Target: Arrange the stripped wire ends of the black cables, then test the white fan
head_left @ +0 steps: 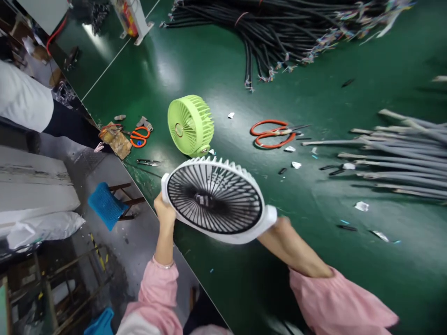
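A white fan [216,200] with a dark round grille is held tilted above the green table. My left hand [165,209] is closed on its left side, at the hinge. On the opposite side my right hand [277,225] grips the fan near its other hinge; those fingers are mostly hidden behind the white frame. Just beyond it stands a small light-green fan [190,124]. Orange-handled scissors [274,133] lie to the right of that green fan. A second pair of orange scissors [139,136] and small thread snips [149,162] rest by the table's left edge.
Black cables [265,28] with stripped ends are heaped at the back. Grey cables [412,158] lie at the right, amid scattered scraps [362,206]. A white metal stand [134,21] is at the far left. Past the table edge are a blue-covered stool [107,204] and a person [28,102].
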Action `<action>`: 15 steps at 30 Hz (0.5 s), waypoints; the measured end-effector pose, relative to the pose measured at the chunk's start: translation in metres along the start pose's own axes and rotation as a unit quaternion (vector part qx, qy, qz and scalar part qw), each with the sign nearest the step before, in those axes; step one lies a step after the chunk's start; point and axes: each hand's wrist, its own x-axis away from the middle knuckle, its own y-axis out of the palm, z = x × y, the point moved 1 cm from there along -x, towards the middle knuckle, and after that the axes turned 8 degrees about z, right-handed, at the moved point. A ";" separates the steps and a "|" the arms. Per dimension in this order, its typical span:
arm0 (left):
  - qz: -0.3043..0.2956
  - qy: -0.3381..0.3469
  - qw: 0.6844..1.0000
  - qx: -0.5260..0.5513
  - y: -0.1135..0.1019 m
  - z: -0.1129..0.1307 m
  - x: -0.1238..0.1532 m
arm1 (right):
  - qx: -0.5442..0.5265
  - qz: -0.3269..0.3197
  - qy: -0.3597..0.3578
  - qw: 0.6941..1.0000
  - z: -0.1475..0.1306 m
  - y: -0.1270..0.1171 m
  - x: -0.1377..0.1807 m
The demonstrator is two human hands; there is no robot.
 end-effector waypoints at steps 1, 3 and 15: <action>-0.011 -0.002 1.000 0.004 0.000 0.002 -0.001 | -0.005 0.010 -0.006 1.000 -0.001 0.001 0.004; -0.040 -0.007 0.999 0.022 -0.004 0.006 0.004 | -0.020 0.045 -0.008 0.999 -0.003 0.006 0.011; -0.122 -0.083 0.946 0.289 -0.065 0.027 0.109 | -0.034 0.199 -0.034 0.979 -0.070 0.051 0.089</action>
